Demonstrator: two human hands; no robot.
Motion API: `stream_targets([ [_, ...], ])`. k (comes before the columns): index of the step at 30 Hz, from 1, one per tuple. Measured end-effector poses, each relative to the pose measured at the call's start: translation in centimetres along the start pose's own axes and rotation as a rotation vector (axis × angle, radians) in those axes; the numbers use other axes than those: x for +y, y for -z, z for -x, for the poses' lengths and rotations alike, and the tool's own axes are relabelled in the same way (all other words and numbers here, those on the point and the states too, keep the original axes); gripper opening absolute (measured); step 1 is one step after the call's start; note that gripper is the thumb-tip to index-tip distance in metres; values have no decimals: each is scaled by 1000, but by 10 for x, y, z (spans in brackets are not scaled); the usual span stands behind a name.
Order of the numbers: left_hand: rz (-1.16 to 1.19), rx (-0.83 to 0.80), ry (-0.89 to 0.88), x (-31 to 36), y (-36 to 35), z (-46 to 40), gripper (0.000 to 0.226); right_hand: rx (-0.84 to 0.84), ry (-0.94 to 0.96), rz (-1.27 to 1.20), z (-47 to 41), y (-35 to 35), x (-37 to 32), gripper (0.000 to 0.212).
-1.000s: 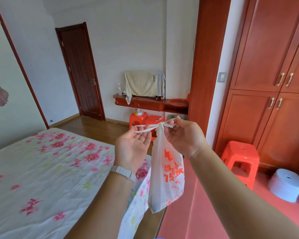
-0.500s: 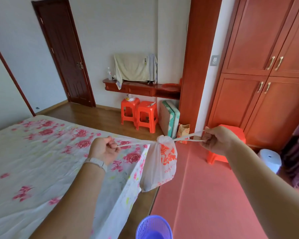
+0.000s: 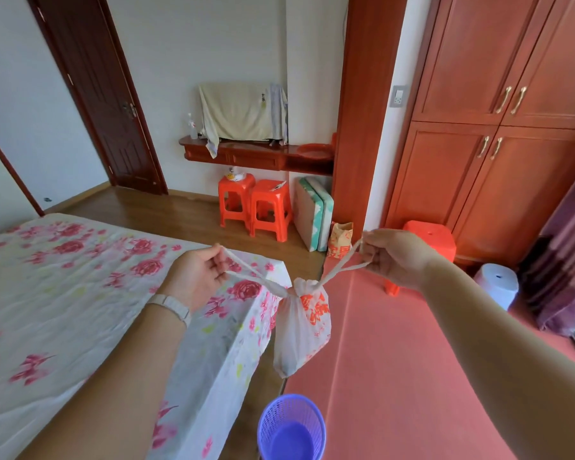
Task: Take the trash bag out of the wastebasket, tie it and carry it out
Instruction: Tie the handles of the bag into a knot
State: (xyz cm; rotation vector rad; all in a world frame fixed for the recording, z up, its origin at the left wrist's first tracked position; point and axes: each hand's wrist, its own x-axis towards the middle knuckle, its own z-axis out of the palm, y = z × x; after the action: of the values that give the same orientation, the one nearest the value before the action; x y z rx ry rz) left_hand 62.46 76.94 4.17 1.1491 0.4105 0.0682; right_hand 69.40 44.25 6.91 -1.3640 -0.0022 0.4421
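Observation:
A white plastic trash bag (image 3: 301, 330) with red print hangs in the air between my hands, its neck cinched by a knot. My left hand (image 3: 198, 277) pinches one twisted handle strip up to the left. My right hand (image 3: 397, 257) pinches the other strip up to the right. Both strips slope down to the knot. Directly below the bag, at the bottom edge of the view, stands the purple mesh wastebasket (image 3: 291, 428) on the floor, with no bag in it.
A bed with a rose-print sheet (image 3: 80, 310) fills the left. Two red stools (image 3: 256, 205) stand under a wall shelf; a third red stool (image 3: 430, 237) is by the wardrobe (image 3: 498, 127). A dark door (image 3: 97, 94) is at the back left. Red mat (image 3: 395, 376) covers the floor on the right.
My hands pulled apart from close together, drawing the handles tight into a knot. Since half a second ago the strips slackened into a V and the bag hangs lower; the wastebasket has come into view.

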Motion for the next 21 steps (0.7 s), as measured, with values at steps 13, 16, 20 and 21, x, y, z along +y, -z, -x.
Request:
stream_targets([
  [13, -361, -351, -225, 30, -84, 37, 29, -106, 410, 1021, 24, -121, -56, 13],
  [16, -427, -365, -234, 31, -79, 36, 33, -70, 432, 929, 22, -122, -58, 12],
  [20, -474, -415, -218, 29, -79, 37, 22, -52, 379, 716, 18, -120, -46, 12],
  [21, -446, -415, -210, 28, -80, 37, 21, -50, 363, 647, 17, -119, -42, 12],
])
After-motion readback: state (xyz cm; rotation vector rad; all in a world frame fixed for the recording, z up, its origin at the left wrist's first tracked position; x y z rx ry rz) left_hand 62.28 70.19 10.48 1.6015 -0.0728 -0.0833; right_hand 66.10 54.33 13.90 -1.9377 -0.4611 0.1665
